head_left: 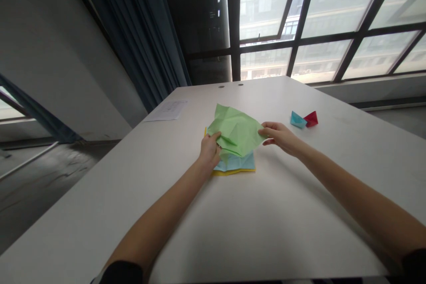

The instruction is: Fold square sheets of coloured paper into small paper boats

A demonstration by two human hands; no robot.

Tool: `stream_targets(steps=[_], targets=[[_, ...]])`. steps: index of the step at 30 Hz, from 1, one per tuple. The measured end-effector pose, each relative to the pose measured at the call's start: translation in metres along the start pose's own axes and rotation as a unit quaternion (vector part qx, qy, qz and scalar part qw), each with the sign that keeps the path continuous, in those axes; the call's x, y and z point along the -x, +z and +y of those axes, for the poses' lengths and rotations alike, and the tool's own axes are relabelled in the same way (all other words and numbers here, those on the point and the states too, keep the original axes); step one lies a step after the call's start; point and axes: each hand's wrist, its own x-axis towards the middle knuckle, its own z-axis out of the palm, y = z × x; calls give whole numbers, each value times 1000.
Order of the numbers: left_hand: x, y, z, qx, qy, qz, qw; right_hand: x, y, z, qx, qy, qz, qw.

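Head view, nearest first: a black cuff [121, 273] showed well to the near left of the green sheet [236, 128] and another dark cuff [414, 265] well to its near right; two bare forearms reached from them toward the green sheet, over a white table [266, 222]. Just on the near side of the green sheet lay a yellow sheet [234, 172], mostly covered, with a pale blue sheet [238, 163] on top of it; whether the green sheet touched the blue one could not be told.

The left hand [209, 148] was closed on the green sheet's left edge, thumb on top; the right hand [278, 136] pinched its right corner between thumb and finger, the other fingers loosely curled; the green sheet itself, creased and tilted, was held between the two hands, above the blue and yellow sheets.

Right of the green sheet and a little beyond sat a blue folded paper [297, 120] and, just beside it, a red folded paper [311, 119]; left of the green sheet and farther off lay a printed page [167, 110]; well beyond the green sheet were two round spots [221, 87] on the table, then a dark blue curtain [140, 26] to its far left and a tall window [266, 4] to its far right.
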Motion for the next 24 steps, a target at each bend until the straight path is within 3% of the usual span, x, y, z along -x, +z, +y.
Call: stream_targets(steps=[4,8,13,20,24], targets=[[5,4,4,-20,-13,-12,1000,-6,-12,4,90,39,13,995],[8,5,1,-77,9,-60,995,-6,-21,11,221,67,-52,972],[8,0,-7,-200,54,-110,972,1,-17,6,139,39,-141,979],[15,2,-6,-227,22,-151,962,-1,1,5,-6,0,-29,1000],[18,2,-7,-239,-36,-231,943,-5,-4,8,-54,-27,27,998]])
